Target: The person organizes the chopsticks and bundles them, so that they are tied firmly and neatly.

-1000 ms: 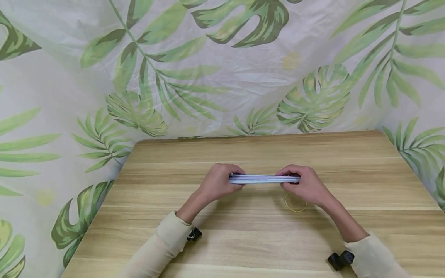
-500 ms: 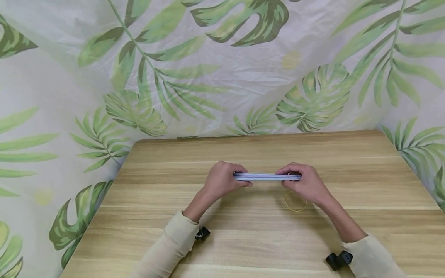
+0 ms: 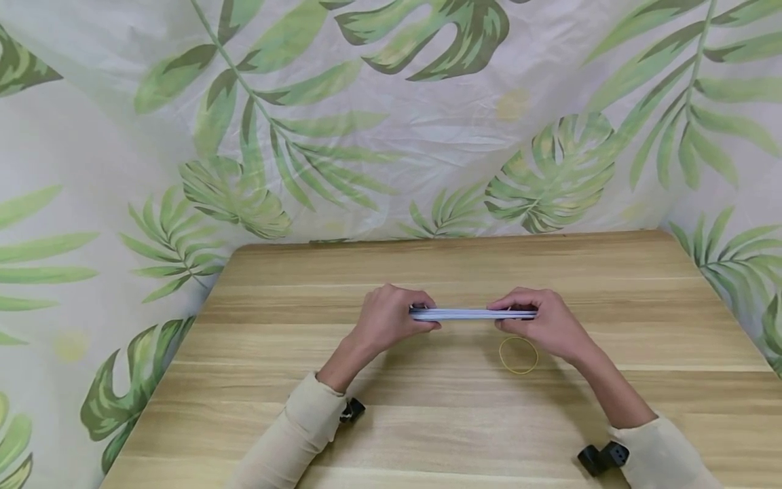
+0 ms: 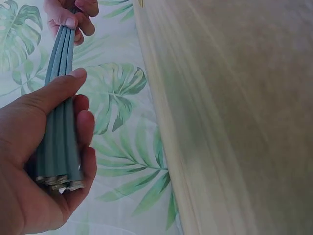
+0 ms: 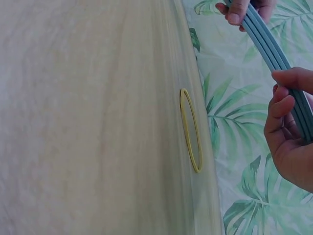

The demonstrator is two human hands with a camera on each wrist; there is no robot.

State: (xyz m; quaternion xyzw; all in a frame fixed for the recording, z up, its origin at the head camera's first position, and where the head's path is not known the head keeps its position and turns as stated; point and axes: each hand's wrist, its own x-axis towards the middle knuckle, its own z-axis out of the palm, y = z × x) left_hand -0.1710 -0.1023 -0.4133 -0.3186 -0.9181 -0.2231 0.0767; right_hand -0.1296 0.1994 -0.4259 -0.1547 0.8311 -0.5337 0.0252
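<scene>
Both ends of a bluish bundle (image 3: 464, 314) gripped

Mid-frame, the left hand (image 3: 389, 316) and right hand (image 3: 550, 326) each clasp one end, above the table (image 3: 427, 435). A yellow loop (image 3: 518, 373) lies right of centre. The step seems to be evening the pieces; the next move calls for firm fingers.

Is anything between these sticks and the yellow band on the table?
Nothing visible: the sticks, held by the left grip and right grip, are raised, and the yellow band lies uncovered on the table.

High head view, close wrist views
</scene>
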